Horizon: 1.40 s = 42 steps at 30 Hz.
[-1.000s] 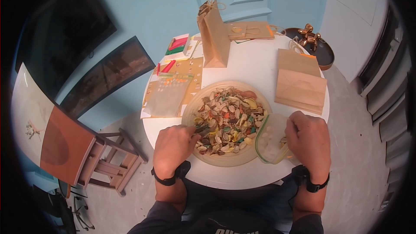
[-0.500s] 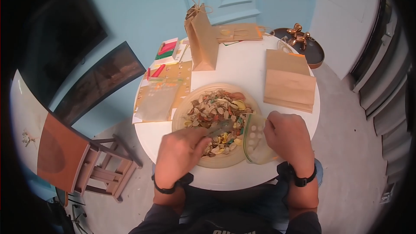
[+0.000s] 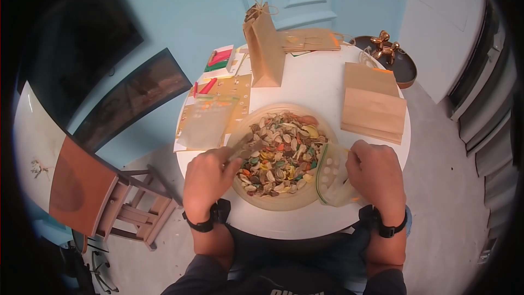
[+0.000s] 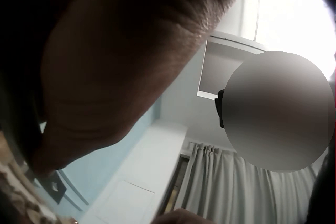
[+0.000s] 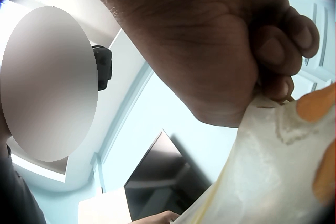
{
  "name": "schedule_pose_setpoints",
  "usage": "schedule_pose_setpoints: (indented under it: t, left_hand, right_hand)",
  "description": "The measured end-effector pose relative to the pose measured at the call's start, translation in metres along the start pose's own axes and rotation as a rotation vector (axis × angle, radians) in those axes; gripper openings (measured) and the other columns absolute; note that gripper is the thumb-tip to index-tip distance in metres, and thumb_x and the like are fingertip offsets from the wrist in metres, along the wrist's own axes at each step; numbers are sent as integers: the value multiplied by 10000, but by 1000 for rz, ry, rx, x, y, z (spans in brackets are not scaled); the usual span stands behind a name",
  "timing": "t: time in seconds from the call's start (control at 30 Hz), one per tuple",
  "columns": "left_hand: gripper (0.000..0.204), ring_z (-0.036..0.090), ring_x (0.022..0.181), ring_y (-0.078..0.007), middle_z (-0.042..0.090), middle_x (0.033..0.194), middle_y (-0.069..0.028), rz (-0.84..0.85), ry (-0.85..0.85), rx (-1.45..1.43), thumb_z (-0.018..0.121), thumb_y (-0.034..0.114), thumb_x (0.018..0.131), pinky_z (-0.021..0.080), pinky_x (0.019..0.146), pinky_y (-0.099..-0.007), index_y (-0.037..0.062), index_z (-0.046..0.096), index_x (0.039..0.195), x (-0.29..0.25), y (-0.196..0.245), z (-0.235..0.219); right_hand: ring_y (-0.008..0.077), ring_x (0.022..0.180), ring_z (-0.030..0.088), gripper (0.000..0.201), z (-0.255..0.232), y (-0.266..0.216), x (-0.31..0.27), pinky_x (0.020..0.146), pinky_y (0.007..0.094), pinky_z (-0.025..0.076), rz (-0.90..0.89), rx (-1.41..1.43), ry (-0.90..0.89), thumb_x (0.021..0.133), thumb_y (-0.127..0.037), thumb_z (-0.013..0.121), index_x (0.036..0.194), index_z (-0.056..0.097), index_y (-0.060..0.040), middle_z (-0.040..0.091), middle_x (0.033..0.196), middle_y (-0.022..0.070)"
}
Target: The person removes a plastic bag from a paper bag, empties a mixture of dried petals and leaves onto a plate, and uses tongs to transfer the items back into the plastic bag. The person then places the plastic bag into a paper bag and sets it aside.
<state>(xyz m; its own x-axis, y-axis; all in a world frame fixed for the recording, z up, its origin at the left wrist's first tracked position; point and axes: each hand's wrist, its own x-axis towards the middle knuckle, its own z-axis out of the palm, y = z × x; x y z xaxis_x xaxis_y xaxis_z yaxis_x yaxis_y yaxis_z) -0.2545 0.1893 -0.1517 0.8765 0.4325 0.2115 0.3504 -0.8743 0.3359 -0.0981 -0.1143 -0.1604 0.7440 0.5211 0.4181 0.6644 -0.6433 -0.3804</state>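
Note:
My left hand (image 3: 208, 179) grips a slim greyish tool that looks like tongs (image 3: 243, 145), blurred over the left rim of a wide tan bowl (image 3: 252, 199). Dried potpourri (image 3: 284, 155) fills the bowl, mostly beige and brown petals with some yellow, orange and green pieces. At the bowl's right side, my right hand (image 3: 377, 177) pinches the top of a translucent zip bag (image 3: 331, 177) with white dots and a green zip edge. Its mouth faces the bowl and overlaps the rim. In the right wrist view, curled fingers (image 5: 273, 50) hold the bag's edge, and orange patches show on the plastic.
Another zip bag (image 3: 206, 125) lies on patterned brown paper (image 3: 240, 88) at the left, near red sticks (image 3: 207, 86). A paper gift bag (image 3: 265, 49) stands upright behind the bowl. Folded paper bags (image 3: 374, 104) lie right, with more (image 3: 308, 39) at the back of the round white table (image 3: 316, 82).
My left hand swung the tongs rightward over the potpourri toward the zip bag, then back to the bowl's left side. The right hand keeps hold of the bag beside the bowl.

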Motion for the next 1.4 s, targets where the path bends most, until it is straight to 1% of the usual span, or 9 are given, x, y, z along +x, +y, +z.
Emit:
schedule_pose_setpoints:
  t: [0.07,0.13,0.27,0.47,0.57,0.67,0.77,1.07,1.4]
  left_hand:
    - [283,775,856,-479,761,836,-277,-48,9,122,821,302,996,606,780,-540,21,848,1027,6,-23,7]
    - [305,770,862,-486,761,845,-280,-65,-62,85,809,315,1002,608,794,-547,12,837,981,9,-34,11]
    - [339,771,875,-488,771,869,-279,-78,-177,50,793,335,1004,612,817,-559,6,835,935,13,-27,11]
    - [327,775,892,-475,792,900,-255,-70,-212,52,801,349,988,621,830,-547,28,855,969,5,-15,4]
    - [331,779,894,-469,790,893,-258,-15,-214,44,809,351,983,622,828,-544,24,859,996,5,-12,8]
    - [339,783,893,-464,792,893,-257,-13,-226,78,817,360,979,622,828,-546,26,866,1014,9,-4,13]
    - [351,785,877,-444,798,881,-225,-1,-245,84,840,381,946,613,793,-516,48,873,1053,11,-5,18]
    - [341,785,876,-448,794,876,-229,69,-276,43,828,381,975,623,809,-529,43,868,996,17,-5,24]
    - [246,765,844,-460,773,844,-236,113,-235,40,843,306,983,606,775,-539,62,872,972,19,-6,26]
  right_hand:
    - [455,709,708,209,1,-1,0,695,530,573,-2,-3,-6,960,-89,747,791,668,5,707,730,226]
    - [454,707,707,210,2,-2,0,693,532,570,-12,-13,-10,956,-89,752,789,664,3,702,724,227]
    - [452,702,705,206,4,-3,1,690,533,568,-27,-18,-16,948,-88,761,788,665,0,694,712,229]
    - [456,694,702,208,5,-4,1,692,535,569,-30,-17,-25,948,-91,764,784,668,-5,692,706,228]
    - [458,692,701,213,6,-3,2,693,536,569,-39,-19,-18,952,-96,762,783,668,-6,694,706,227]
    - [459,696,700,218,6,-4,1,696,539,569,-33,-18,-22,955,-98,760,781,668,-6,695,711,228]
    - [460,705,702,220,5,-4,1,704,542,569,-32,-9,-25,956,-98,760,780,665,-7,694,712,228]
    - [453,717,697,213,4,-4,0,719,538,559,-35,-8,-31,969,-91,745,791,663,-8,705,733,222]
    - [450,718,704,220,5,-2,-1,718,538,564,-38,-4,-28,971,-87,740,787,656,-2,705,732,223]
